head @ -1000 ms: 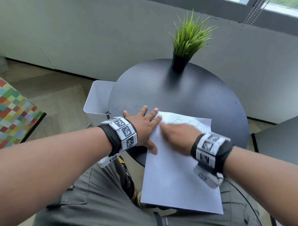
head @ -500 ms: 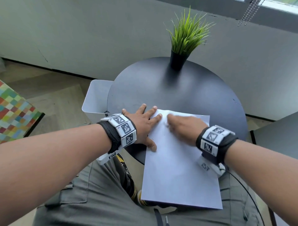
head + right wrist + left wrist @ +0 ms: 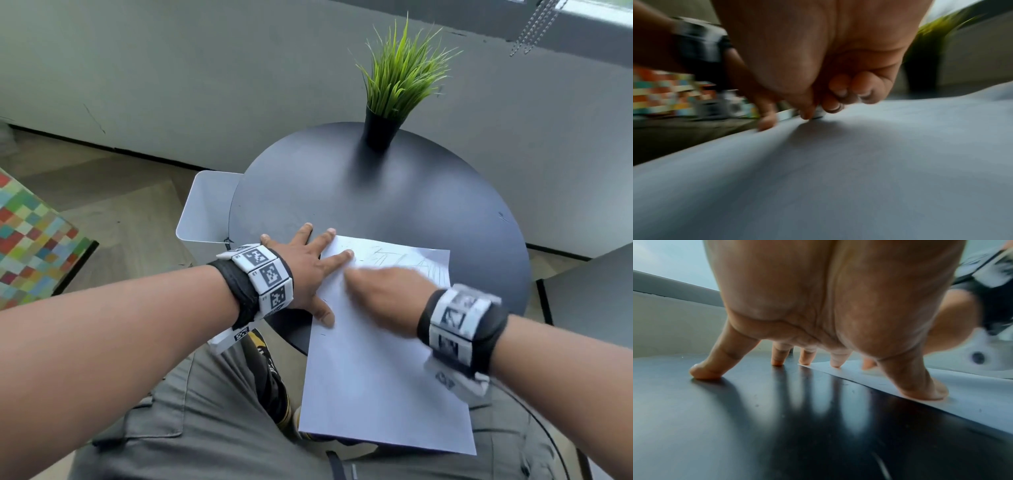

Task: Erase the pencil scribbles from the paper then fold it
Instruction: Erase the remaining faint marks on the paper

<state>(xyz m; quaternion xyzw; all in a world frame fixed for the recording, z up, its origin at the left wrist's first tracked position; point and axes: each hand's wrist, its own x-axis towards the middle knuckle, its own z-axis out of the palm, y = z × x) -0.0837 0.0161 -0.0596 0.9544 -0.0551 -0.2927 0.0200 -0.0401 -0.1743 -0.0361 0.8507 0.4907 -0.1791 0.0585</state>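
- Head view: soft, even daylight, with a bright window strip at the upper right corner; wide-angle bending at the edges.
- The right hand (image 3: 383, 294) is smeared by motion blur; the left hand (image 3: 301, 270) is sharp.
- Left wrist view: the glossy dark desk (image 3: 735, 426) mirrors the fingers (image 3: 705, 371) as soft streaks.
- Right wrist view: dim and blurred throughout; a soft shadow lies on the paper (image 3: 859, 178) under the fingers.

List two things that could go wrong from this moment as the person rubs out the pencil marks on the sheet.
1. Much of the paper overhangs the round table toward the lap; the unsupported part could buckle or crease.
2. The left hand pins only the sheet's left edge with spread fingers, while the right hand, pinching a small eraser, rubs fast enough to blur, so the paper might slip or crumple.
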